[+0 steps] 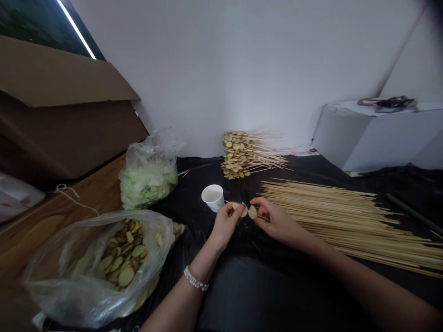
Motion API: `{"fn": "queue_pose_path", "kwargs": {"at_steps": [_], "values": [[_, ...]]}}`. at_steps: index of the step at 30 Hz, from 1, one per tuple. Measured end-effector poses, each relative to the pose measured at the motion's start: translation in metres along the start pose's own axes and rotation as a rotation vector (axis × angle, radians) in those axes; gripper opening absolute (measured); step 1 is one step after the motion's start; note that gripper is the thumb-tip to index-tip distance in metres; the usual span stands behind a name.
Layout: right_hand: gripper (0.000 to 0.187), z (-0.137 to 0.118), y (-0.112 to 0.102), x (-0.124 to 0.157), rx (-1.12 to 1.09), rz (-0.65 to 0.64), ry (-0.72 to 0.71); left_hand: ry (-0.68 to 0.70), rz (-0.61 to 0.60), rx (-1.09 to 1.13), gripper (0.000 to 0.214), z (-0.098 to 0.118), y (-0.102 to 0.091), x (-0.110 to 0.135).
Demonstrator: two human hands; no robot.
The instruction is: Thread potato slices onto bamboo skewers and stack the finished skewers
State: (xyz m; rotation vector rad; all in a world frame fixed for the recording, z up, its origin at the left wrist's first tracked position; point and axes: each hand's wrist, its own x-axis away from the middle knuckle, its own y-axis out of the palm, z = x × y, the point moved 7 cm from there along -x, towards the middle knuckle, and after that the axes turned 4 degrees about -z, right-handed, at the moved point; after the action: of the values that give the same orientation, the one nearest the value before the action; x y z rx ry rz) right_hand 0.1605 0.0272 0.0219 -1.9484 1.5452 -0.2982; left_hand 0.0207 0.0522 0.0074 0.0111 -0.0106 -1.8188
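Observation:
Between my hands, a thin wooden skewer (263, 217) runs through pale potato slices (252, 212). My left hand (224, 226) is closed, thumb and fingers pinching the slices on the left, and the skewer's tip sticks out past them. My right hand (273, 220) closes around the skewer just right of the last slice; its curled fingers partly hide the stick. A white paper cup (212, 197) stands directly behind my left hand. To the right lies a wide spread of bare wooden skewers (332, 216), partly behind my right forearm.
Filled potato skewers (237, 154) are stacked by the wall. At left, an open plastic bag (79, 276) holds loose potato slices (126, 258), with a bag of pale green vegetable pieces (148, 180) behind it. A cardboard box (62, 124) and a white box (360, 133) flank the black-covered surface (242, 286).

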Motion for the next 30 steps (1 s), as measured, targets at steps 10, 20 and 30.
{"fn": "queue_pose_path", "kwargs": {"at_steps": [10, 20, 30], "values": [[0.039, -0.004, 0.006, 0.001, 0.014, -0.038, -0.058, 0.002, -0.087, -0.015, 0.038, -0.006, 0.010, 0.000], [0.026, -0.008, 0.005, 0.000, -0.089, -0.066, -0.046, 0.002, -0.114, 0.004, 0.037, -0.006, 0.014, 0.000], [0.024, 0.009, -0.011, -0.006, -0.260, 0.009, 0.048, -0.452, -0.158, 0.885, 0.023, -0.017, 0.015, 0.005]]}}
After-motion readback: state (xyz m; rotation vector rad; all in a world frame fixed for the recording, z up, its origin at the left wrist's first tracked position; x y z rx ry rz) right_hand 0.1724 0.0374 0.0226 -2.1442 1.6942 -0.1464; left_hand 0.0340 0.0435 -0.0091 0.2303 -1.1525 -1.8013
